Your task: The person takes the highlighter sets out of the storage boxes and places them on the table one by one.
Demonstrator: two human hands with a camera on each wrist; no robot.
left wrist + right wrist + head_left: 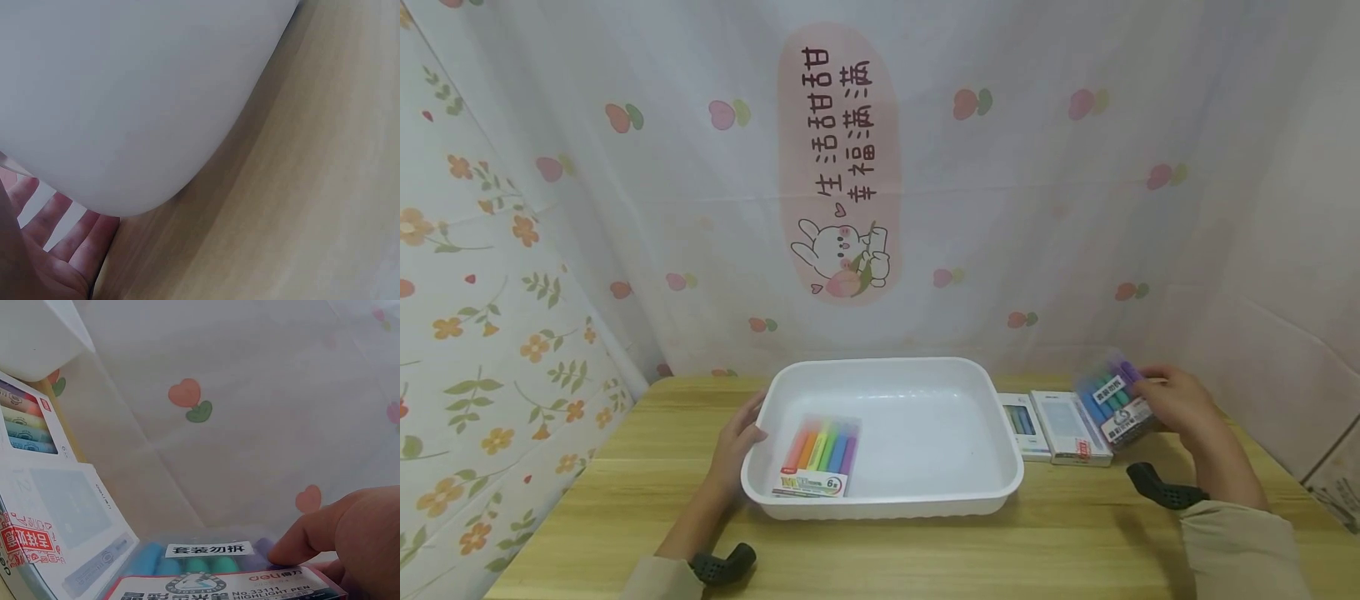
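Observation:
My left hand (737,442) holds the left side of a white plastic tray (932,442), its thumb over the rim. In the left wrist view its fingers (84,244) lie along the tray's outer wall. Inside the tray, at the left, lies a clear pack of rainbow-coloured highlighters (820,458). To the right of the tray, my right hand (1183,408) pinches another highlighter pack (1108,404) by its right edge. Blue, green and purple pens show through that pack, tilted beside the white boxes; the right wrist view shows its printed label (231,584).
Between the tray and the held pack, a white box with a window (1026,425) and a paler white box (1070,425) lie side by side. All sit on a wooden table (880,554). A patterned curtain (1000,208) hangs close behind the table.

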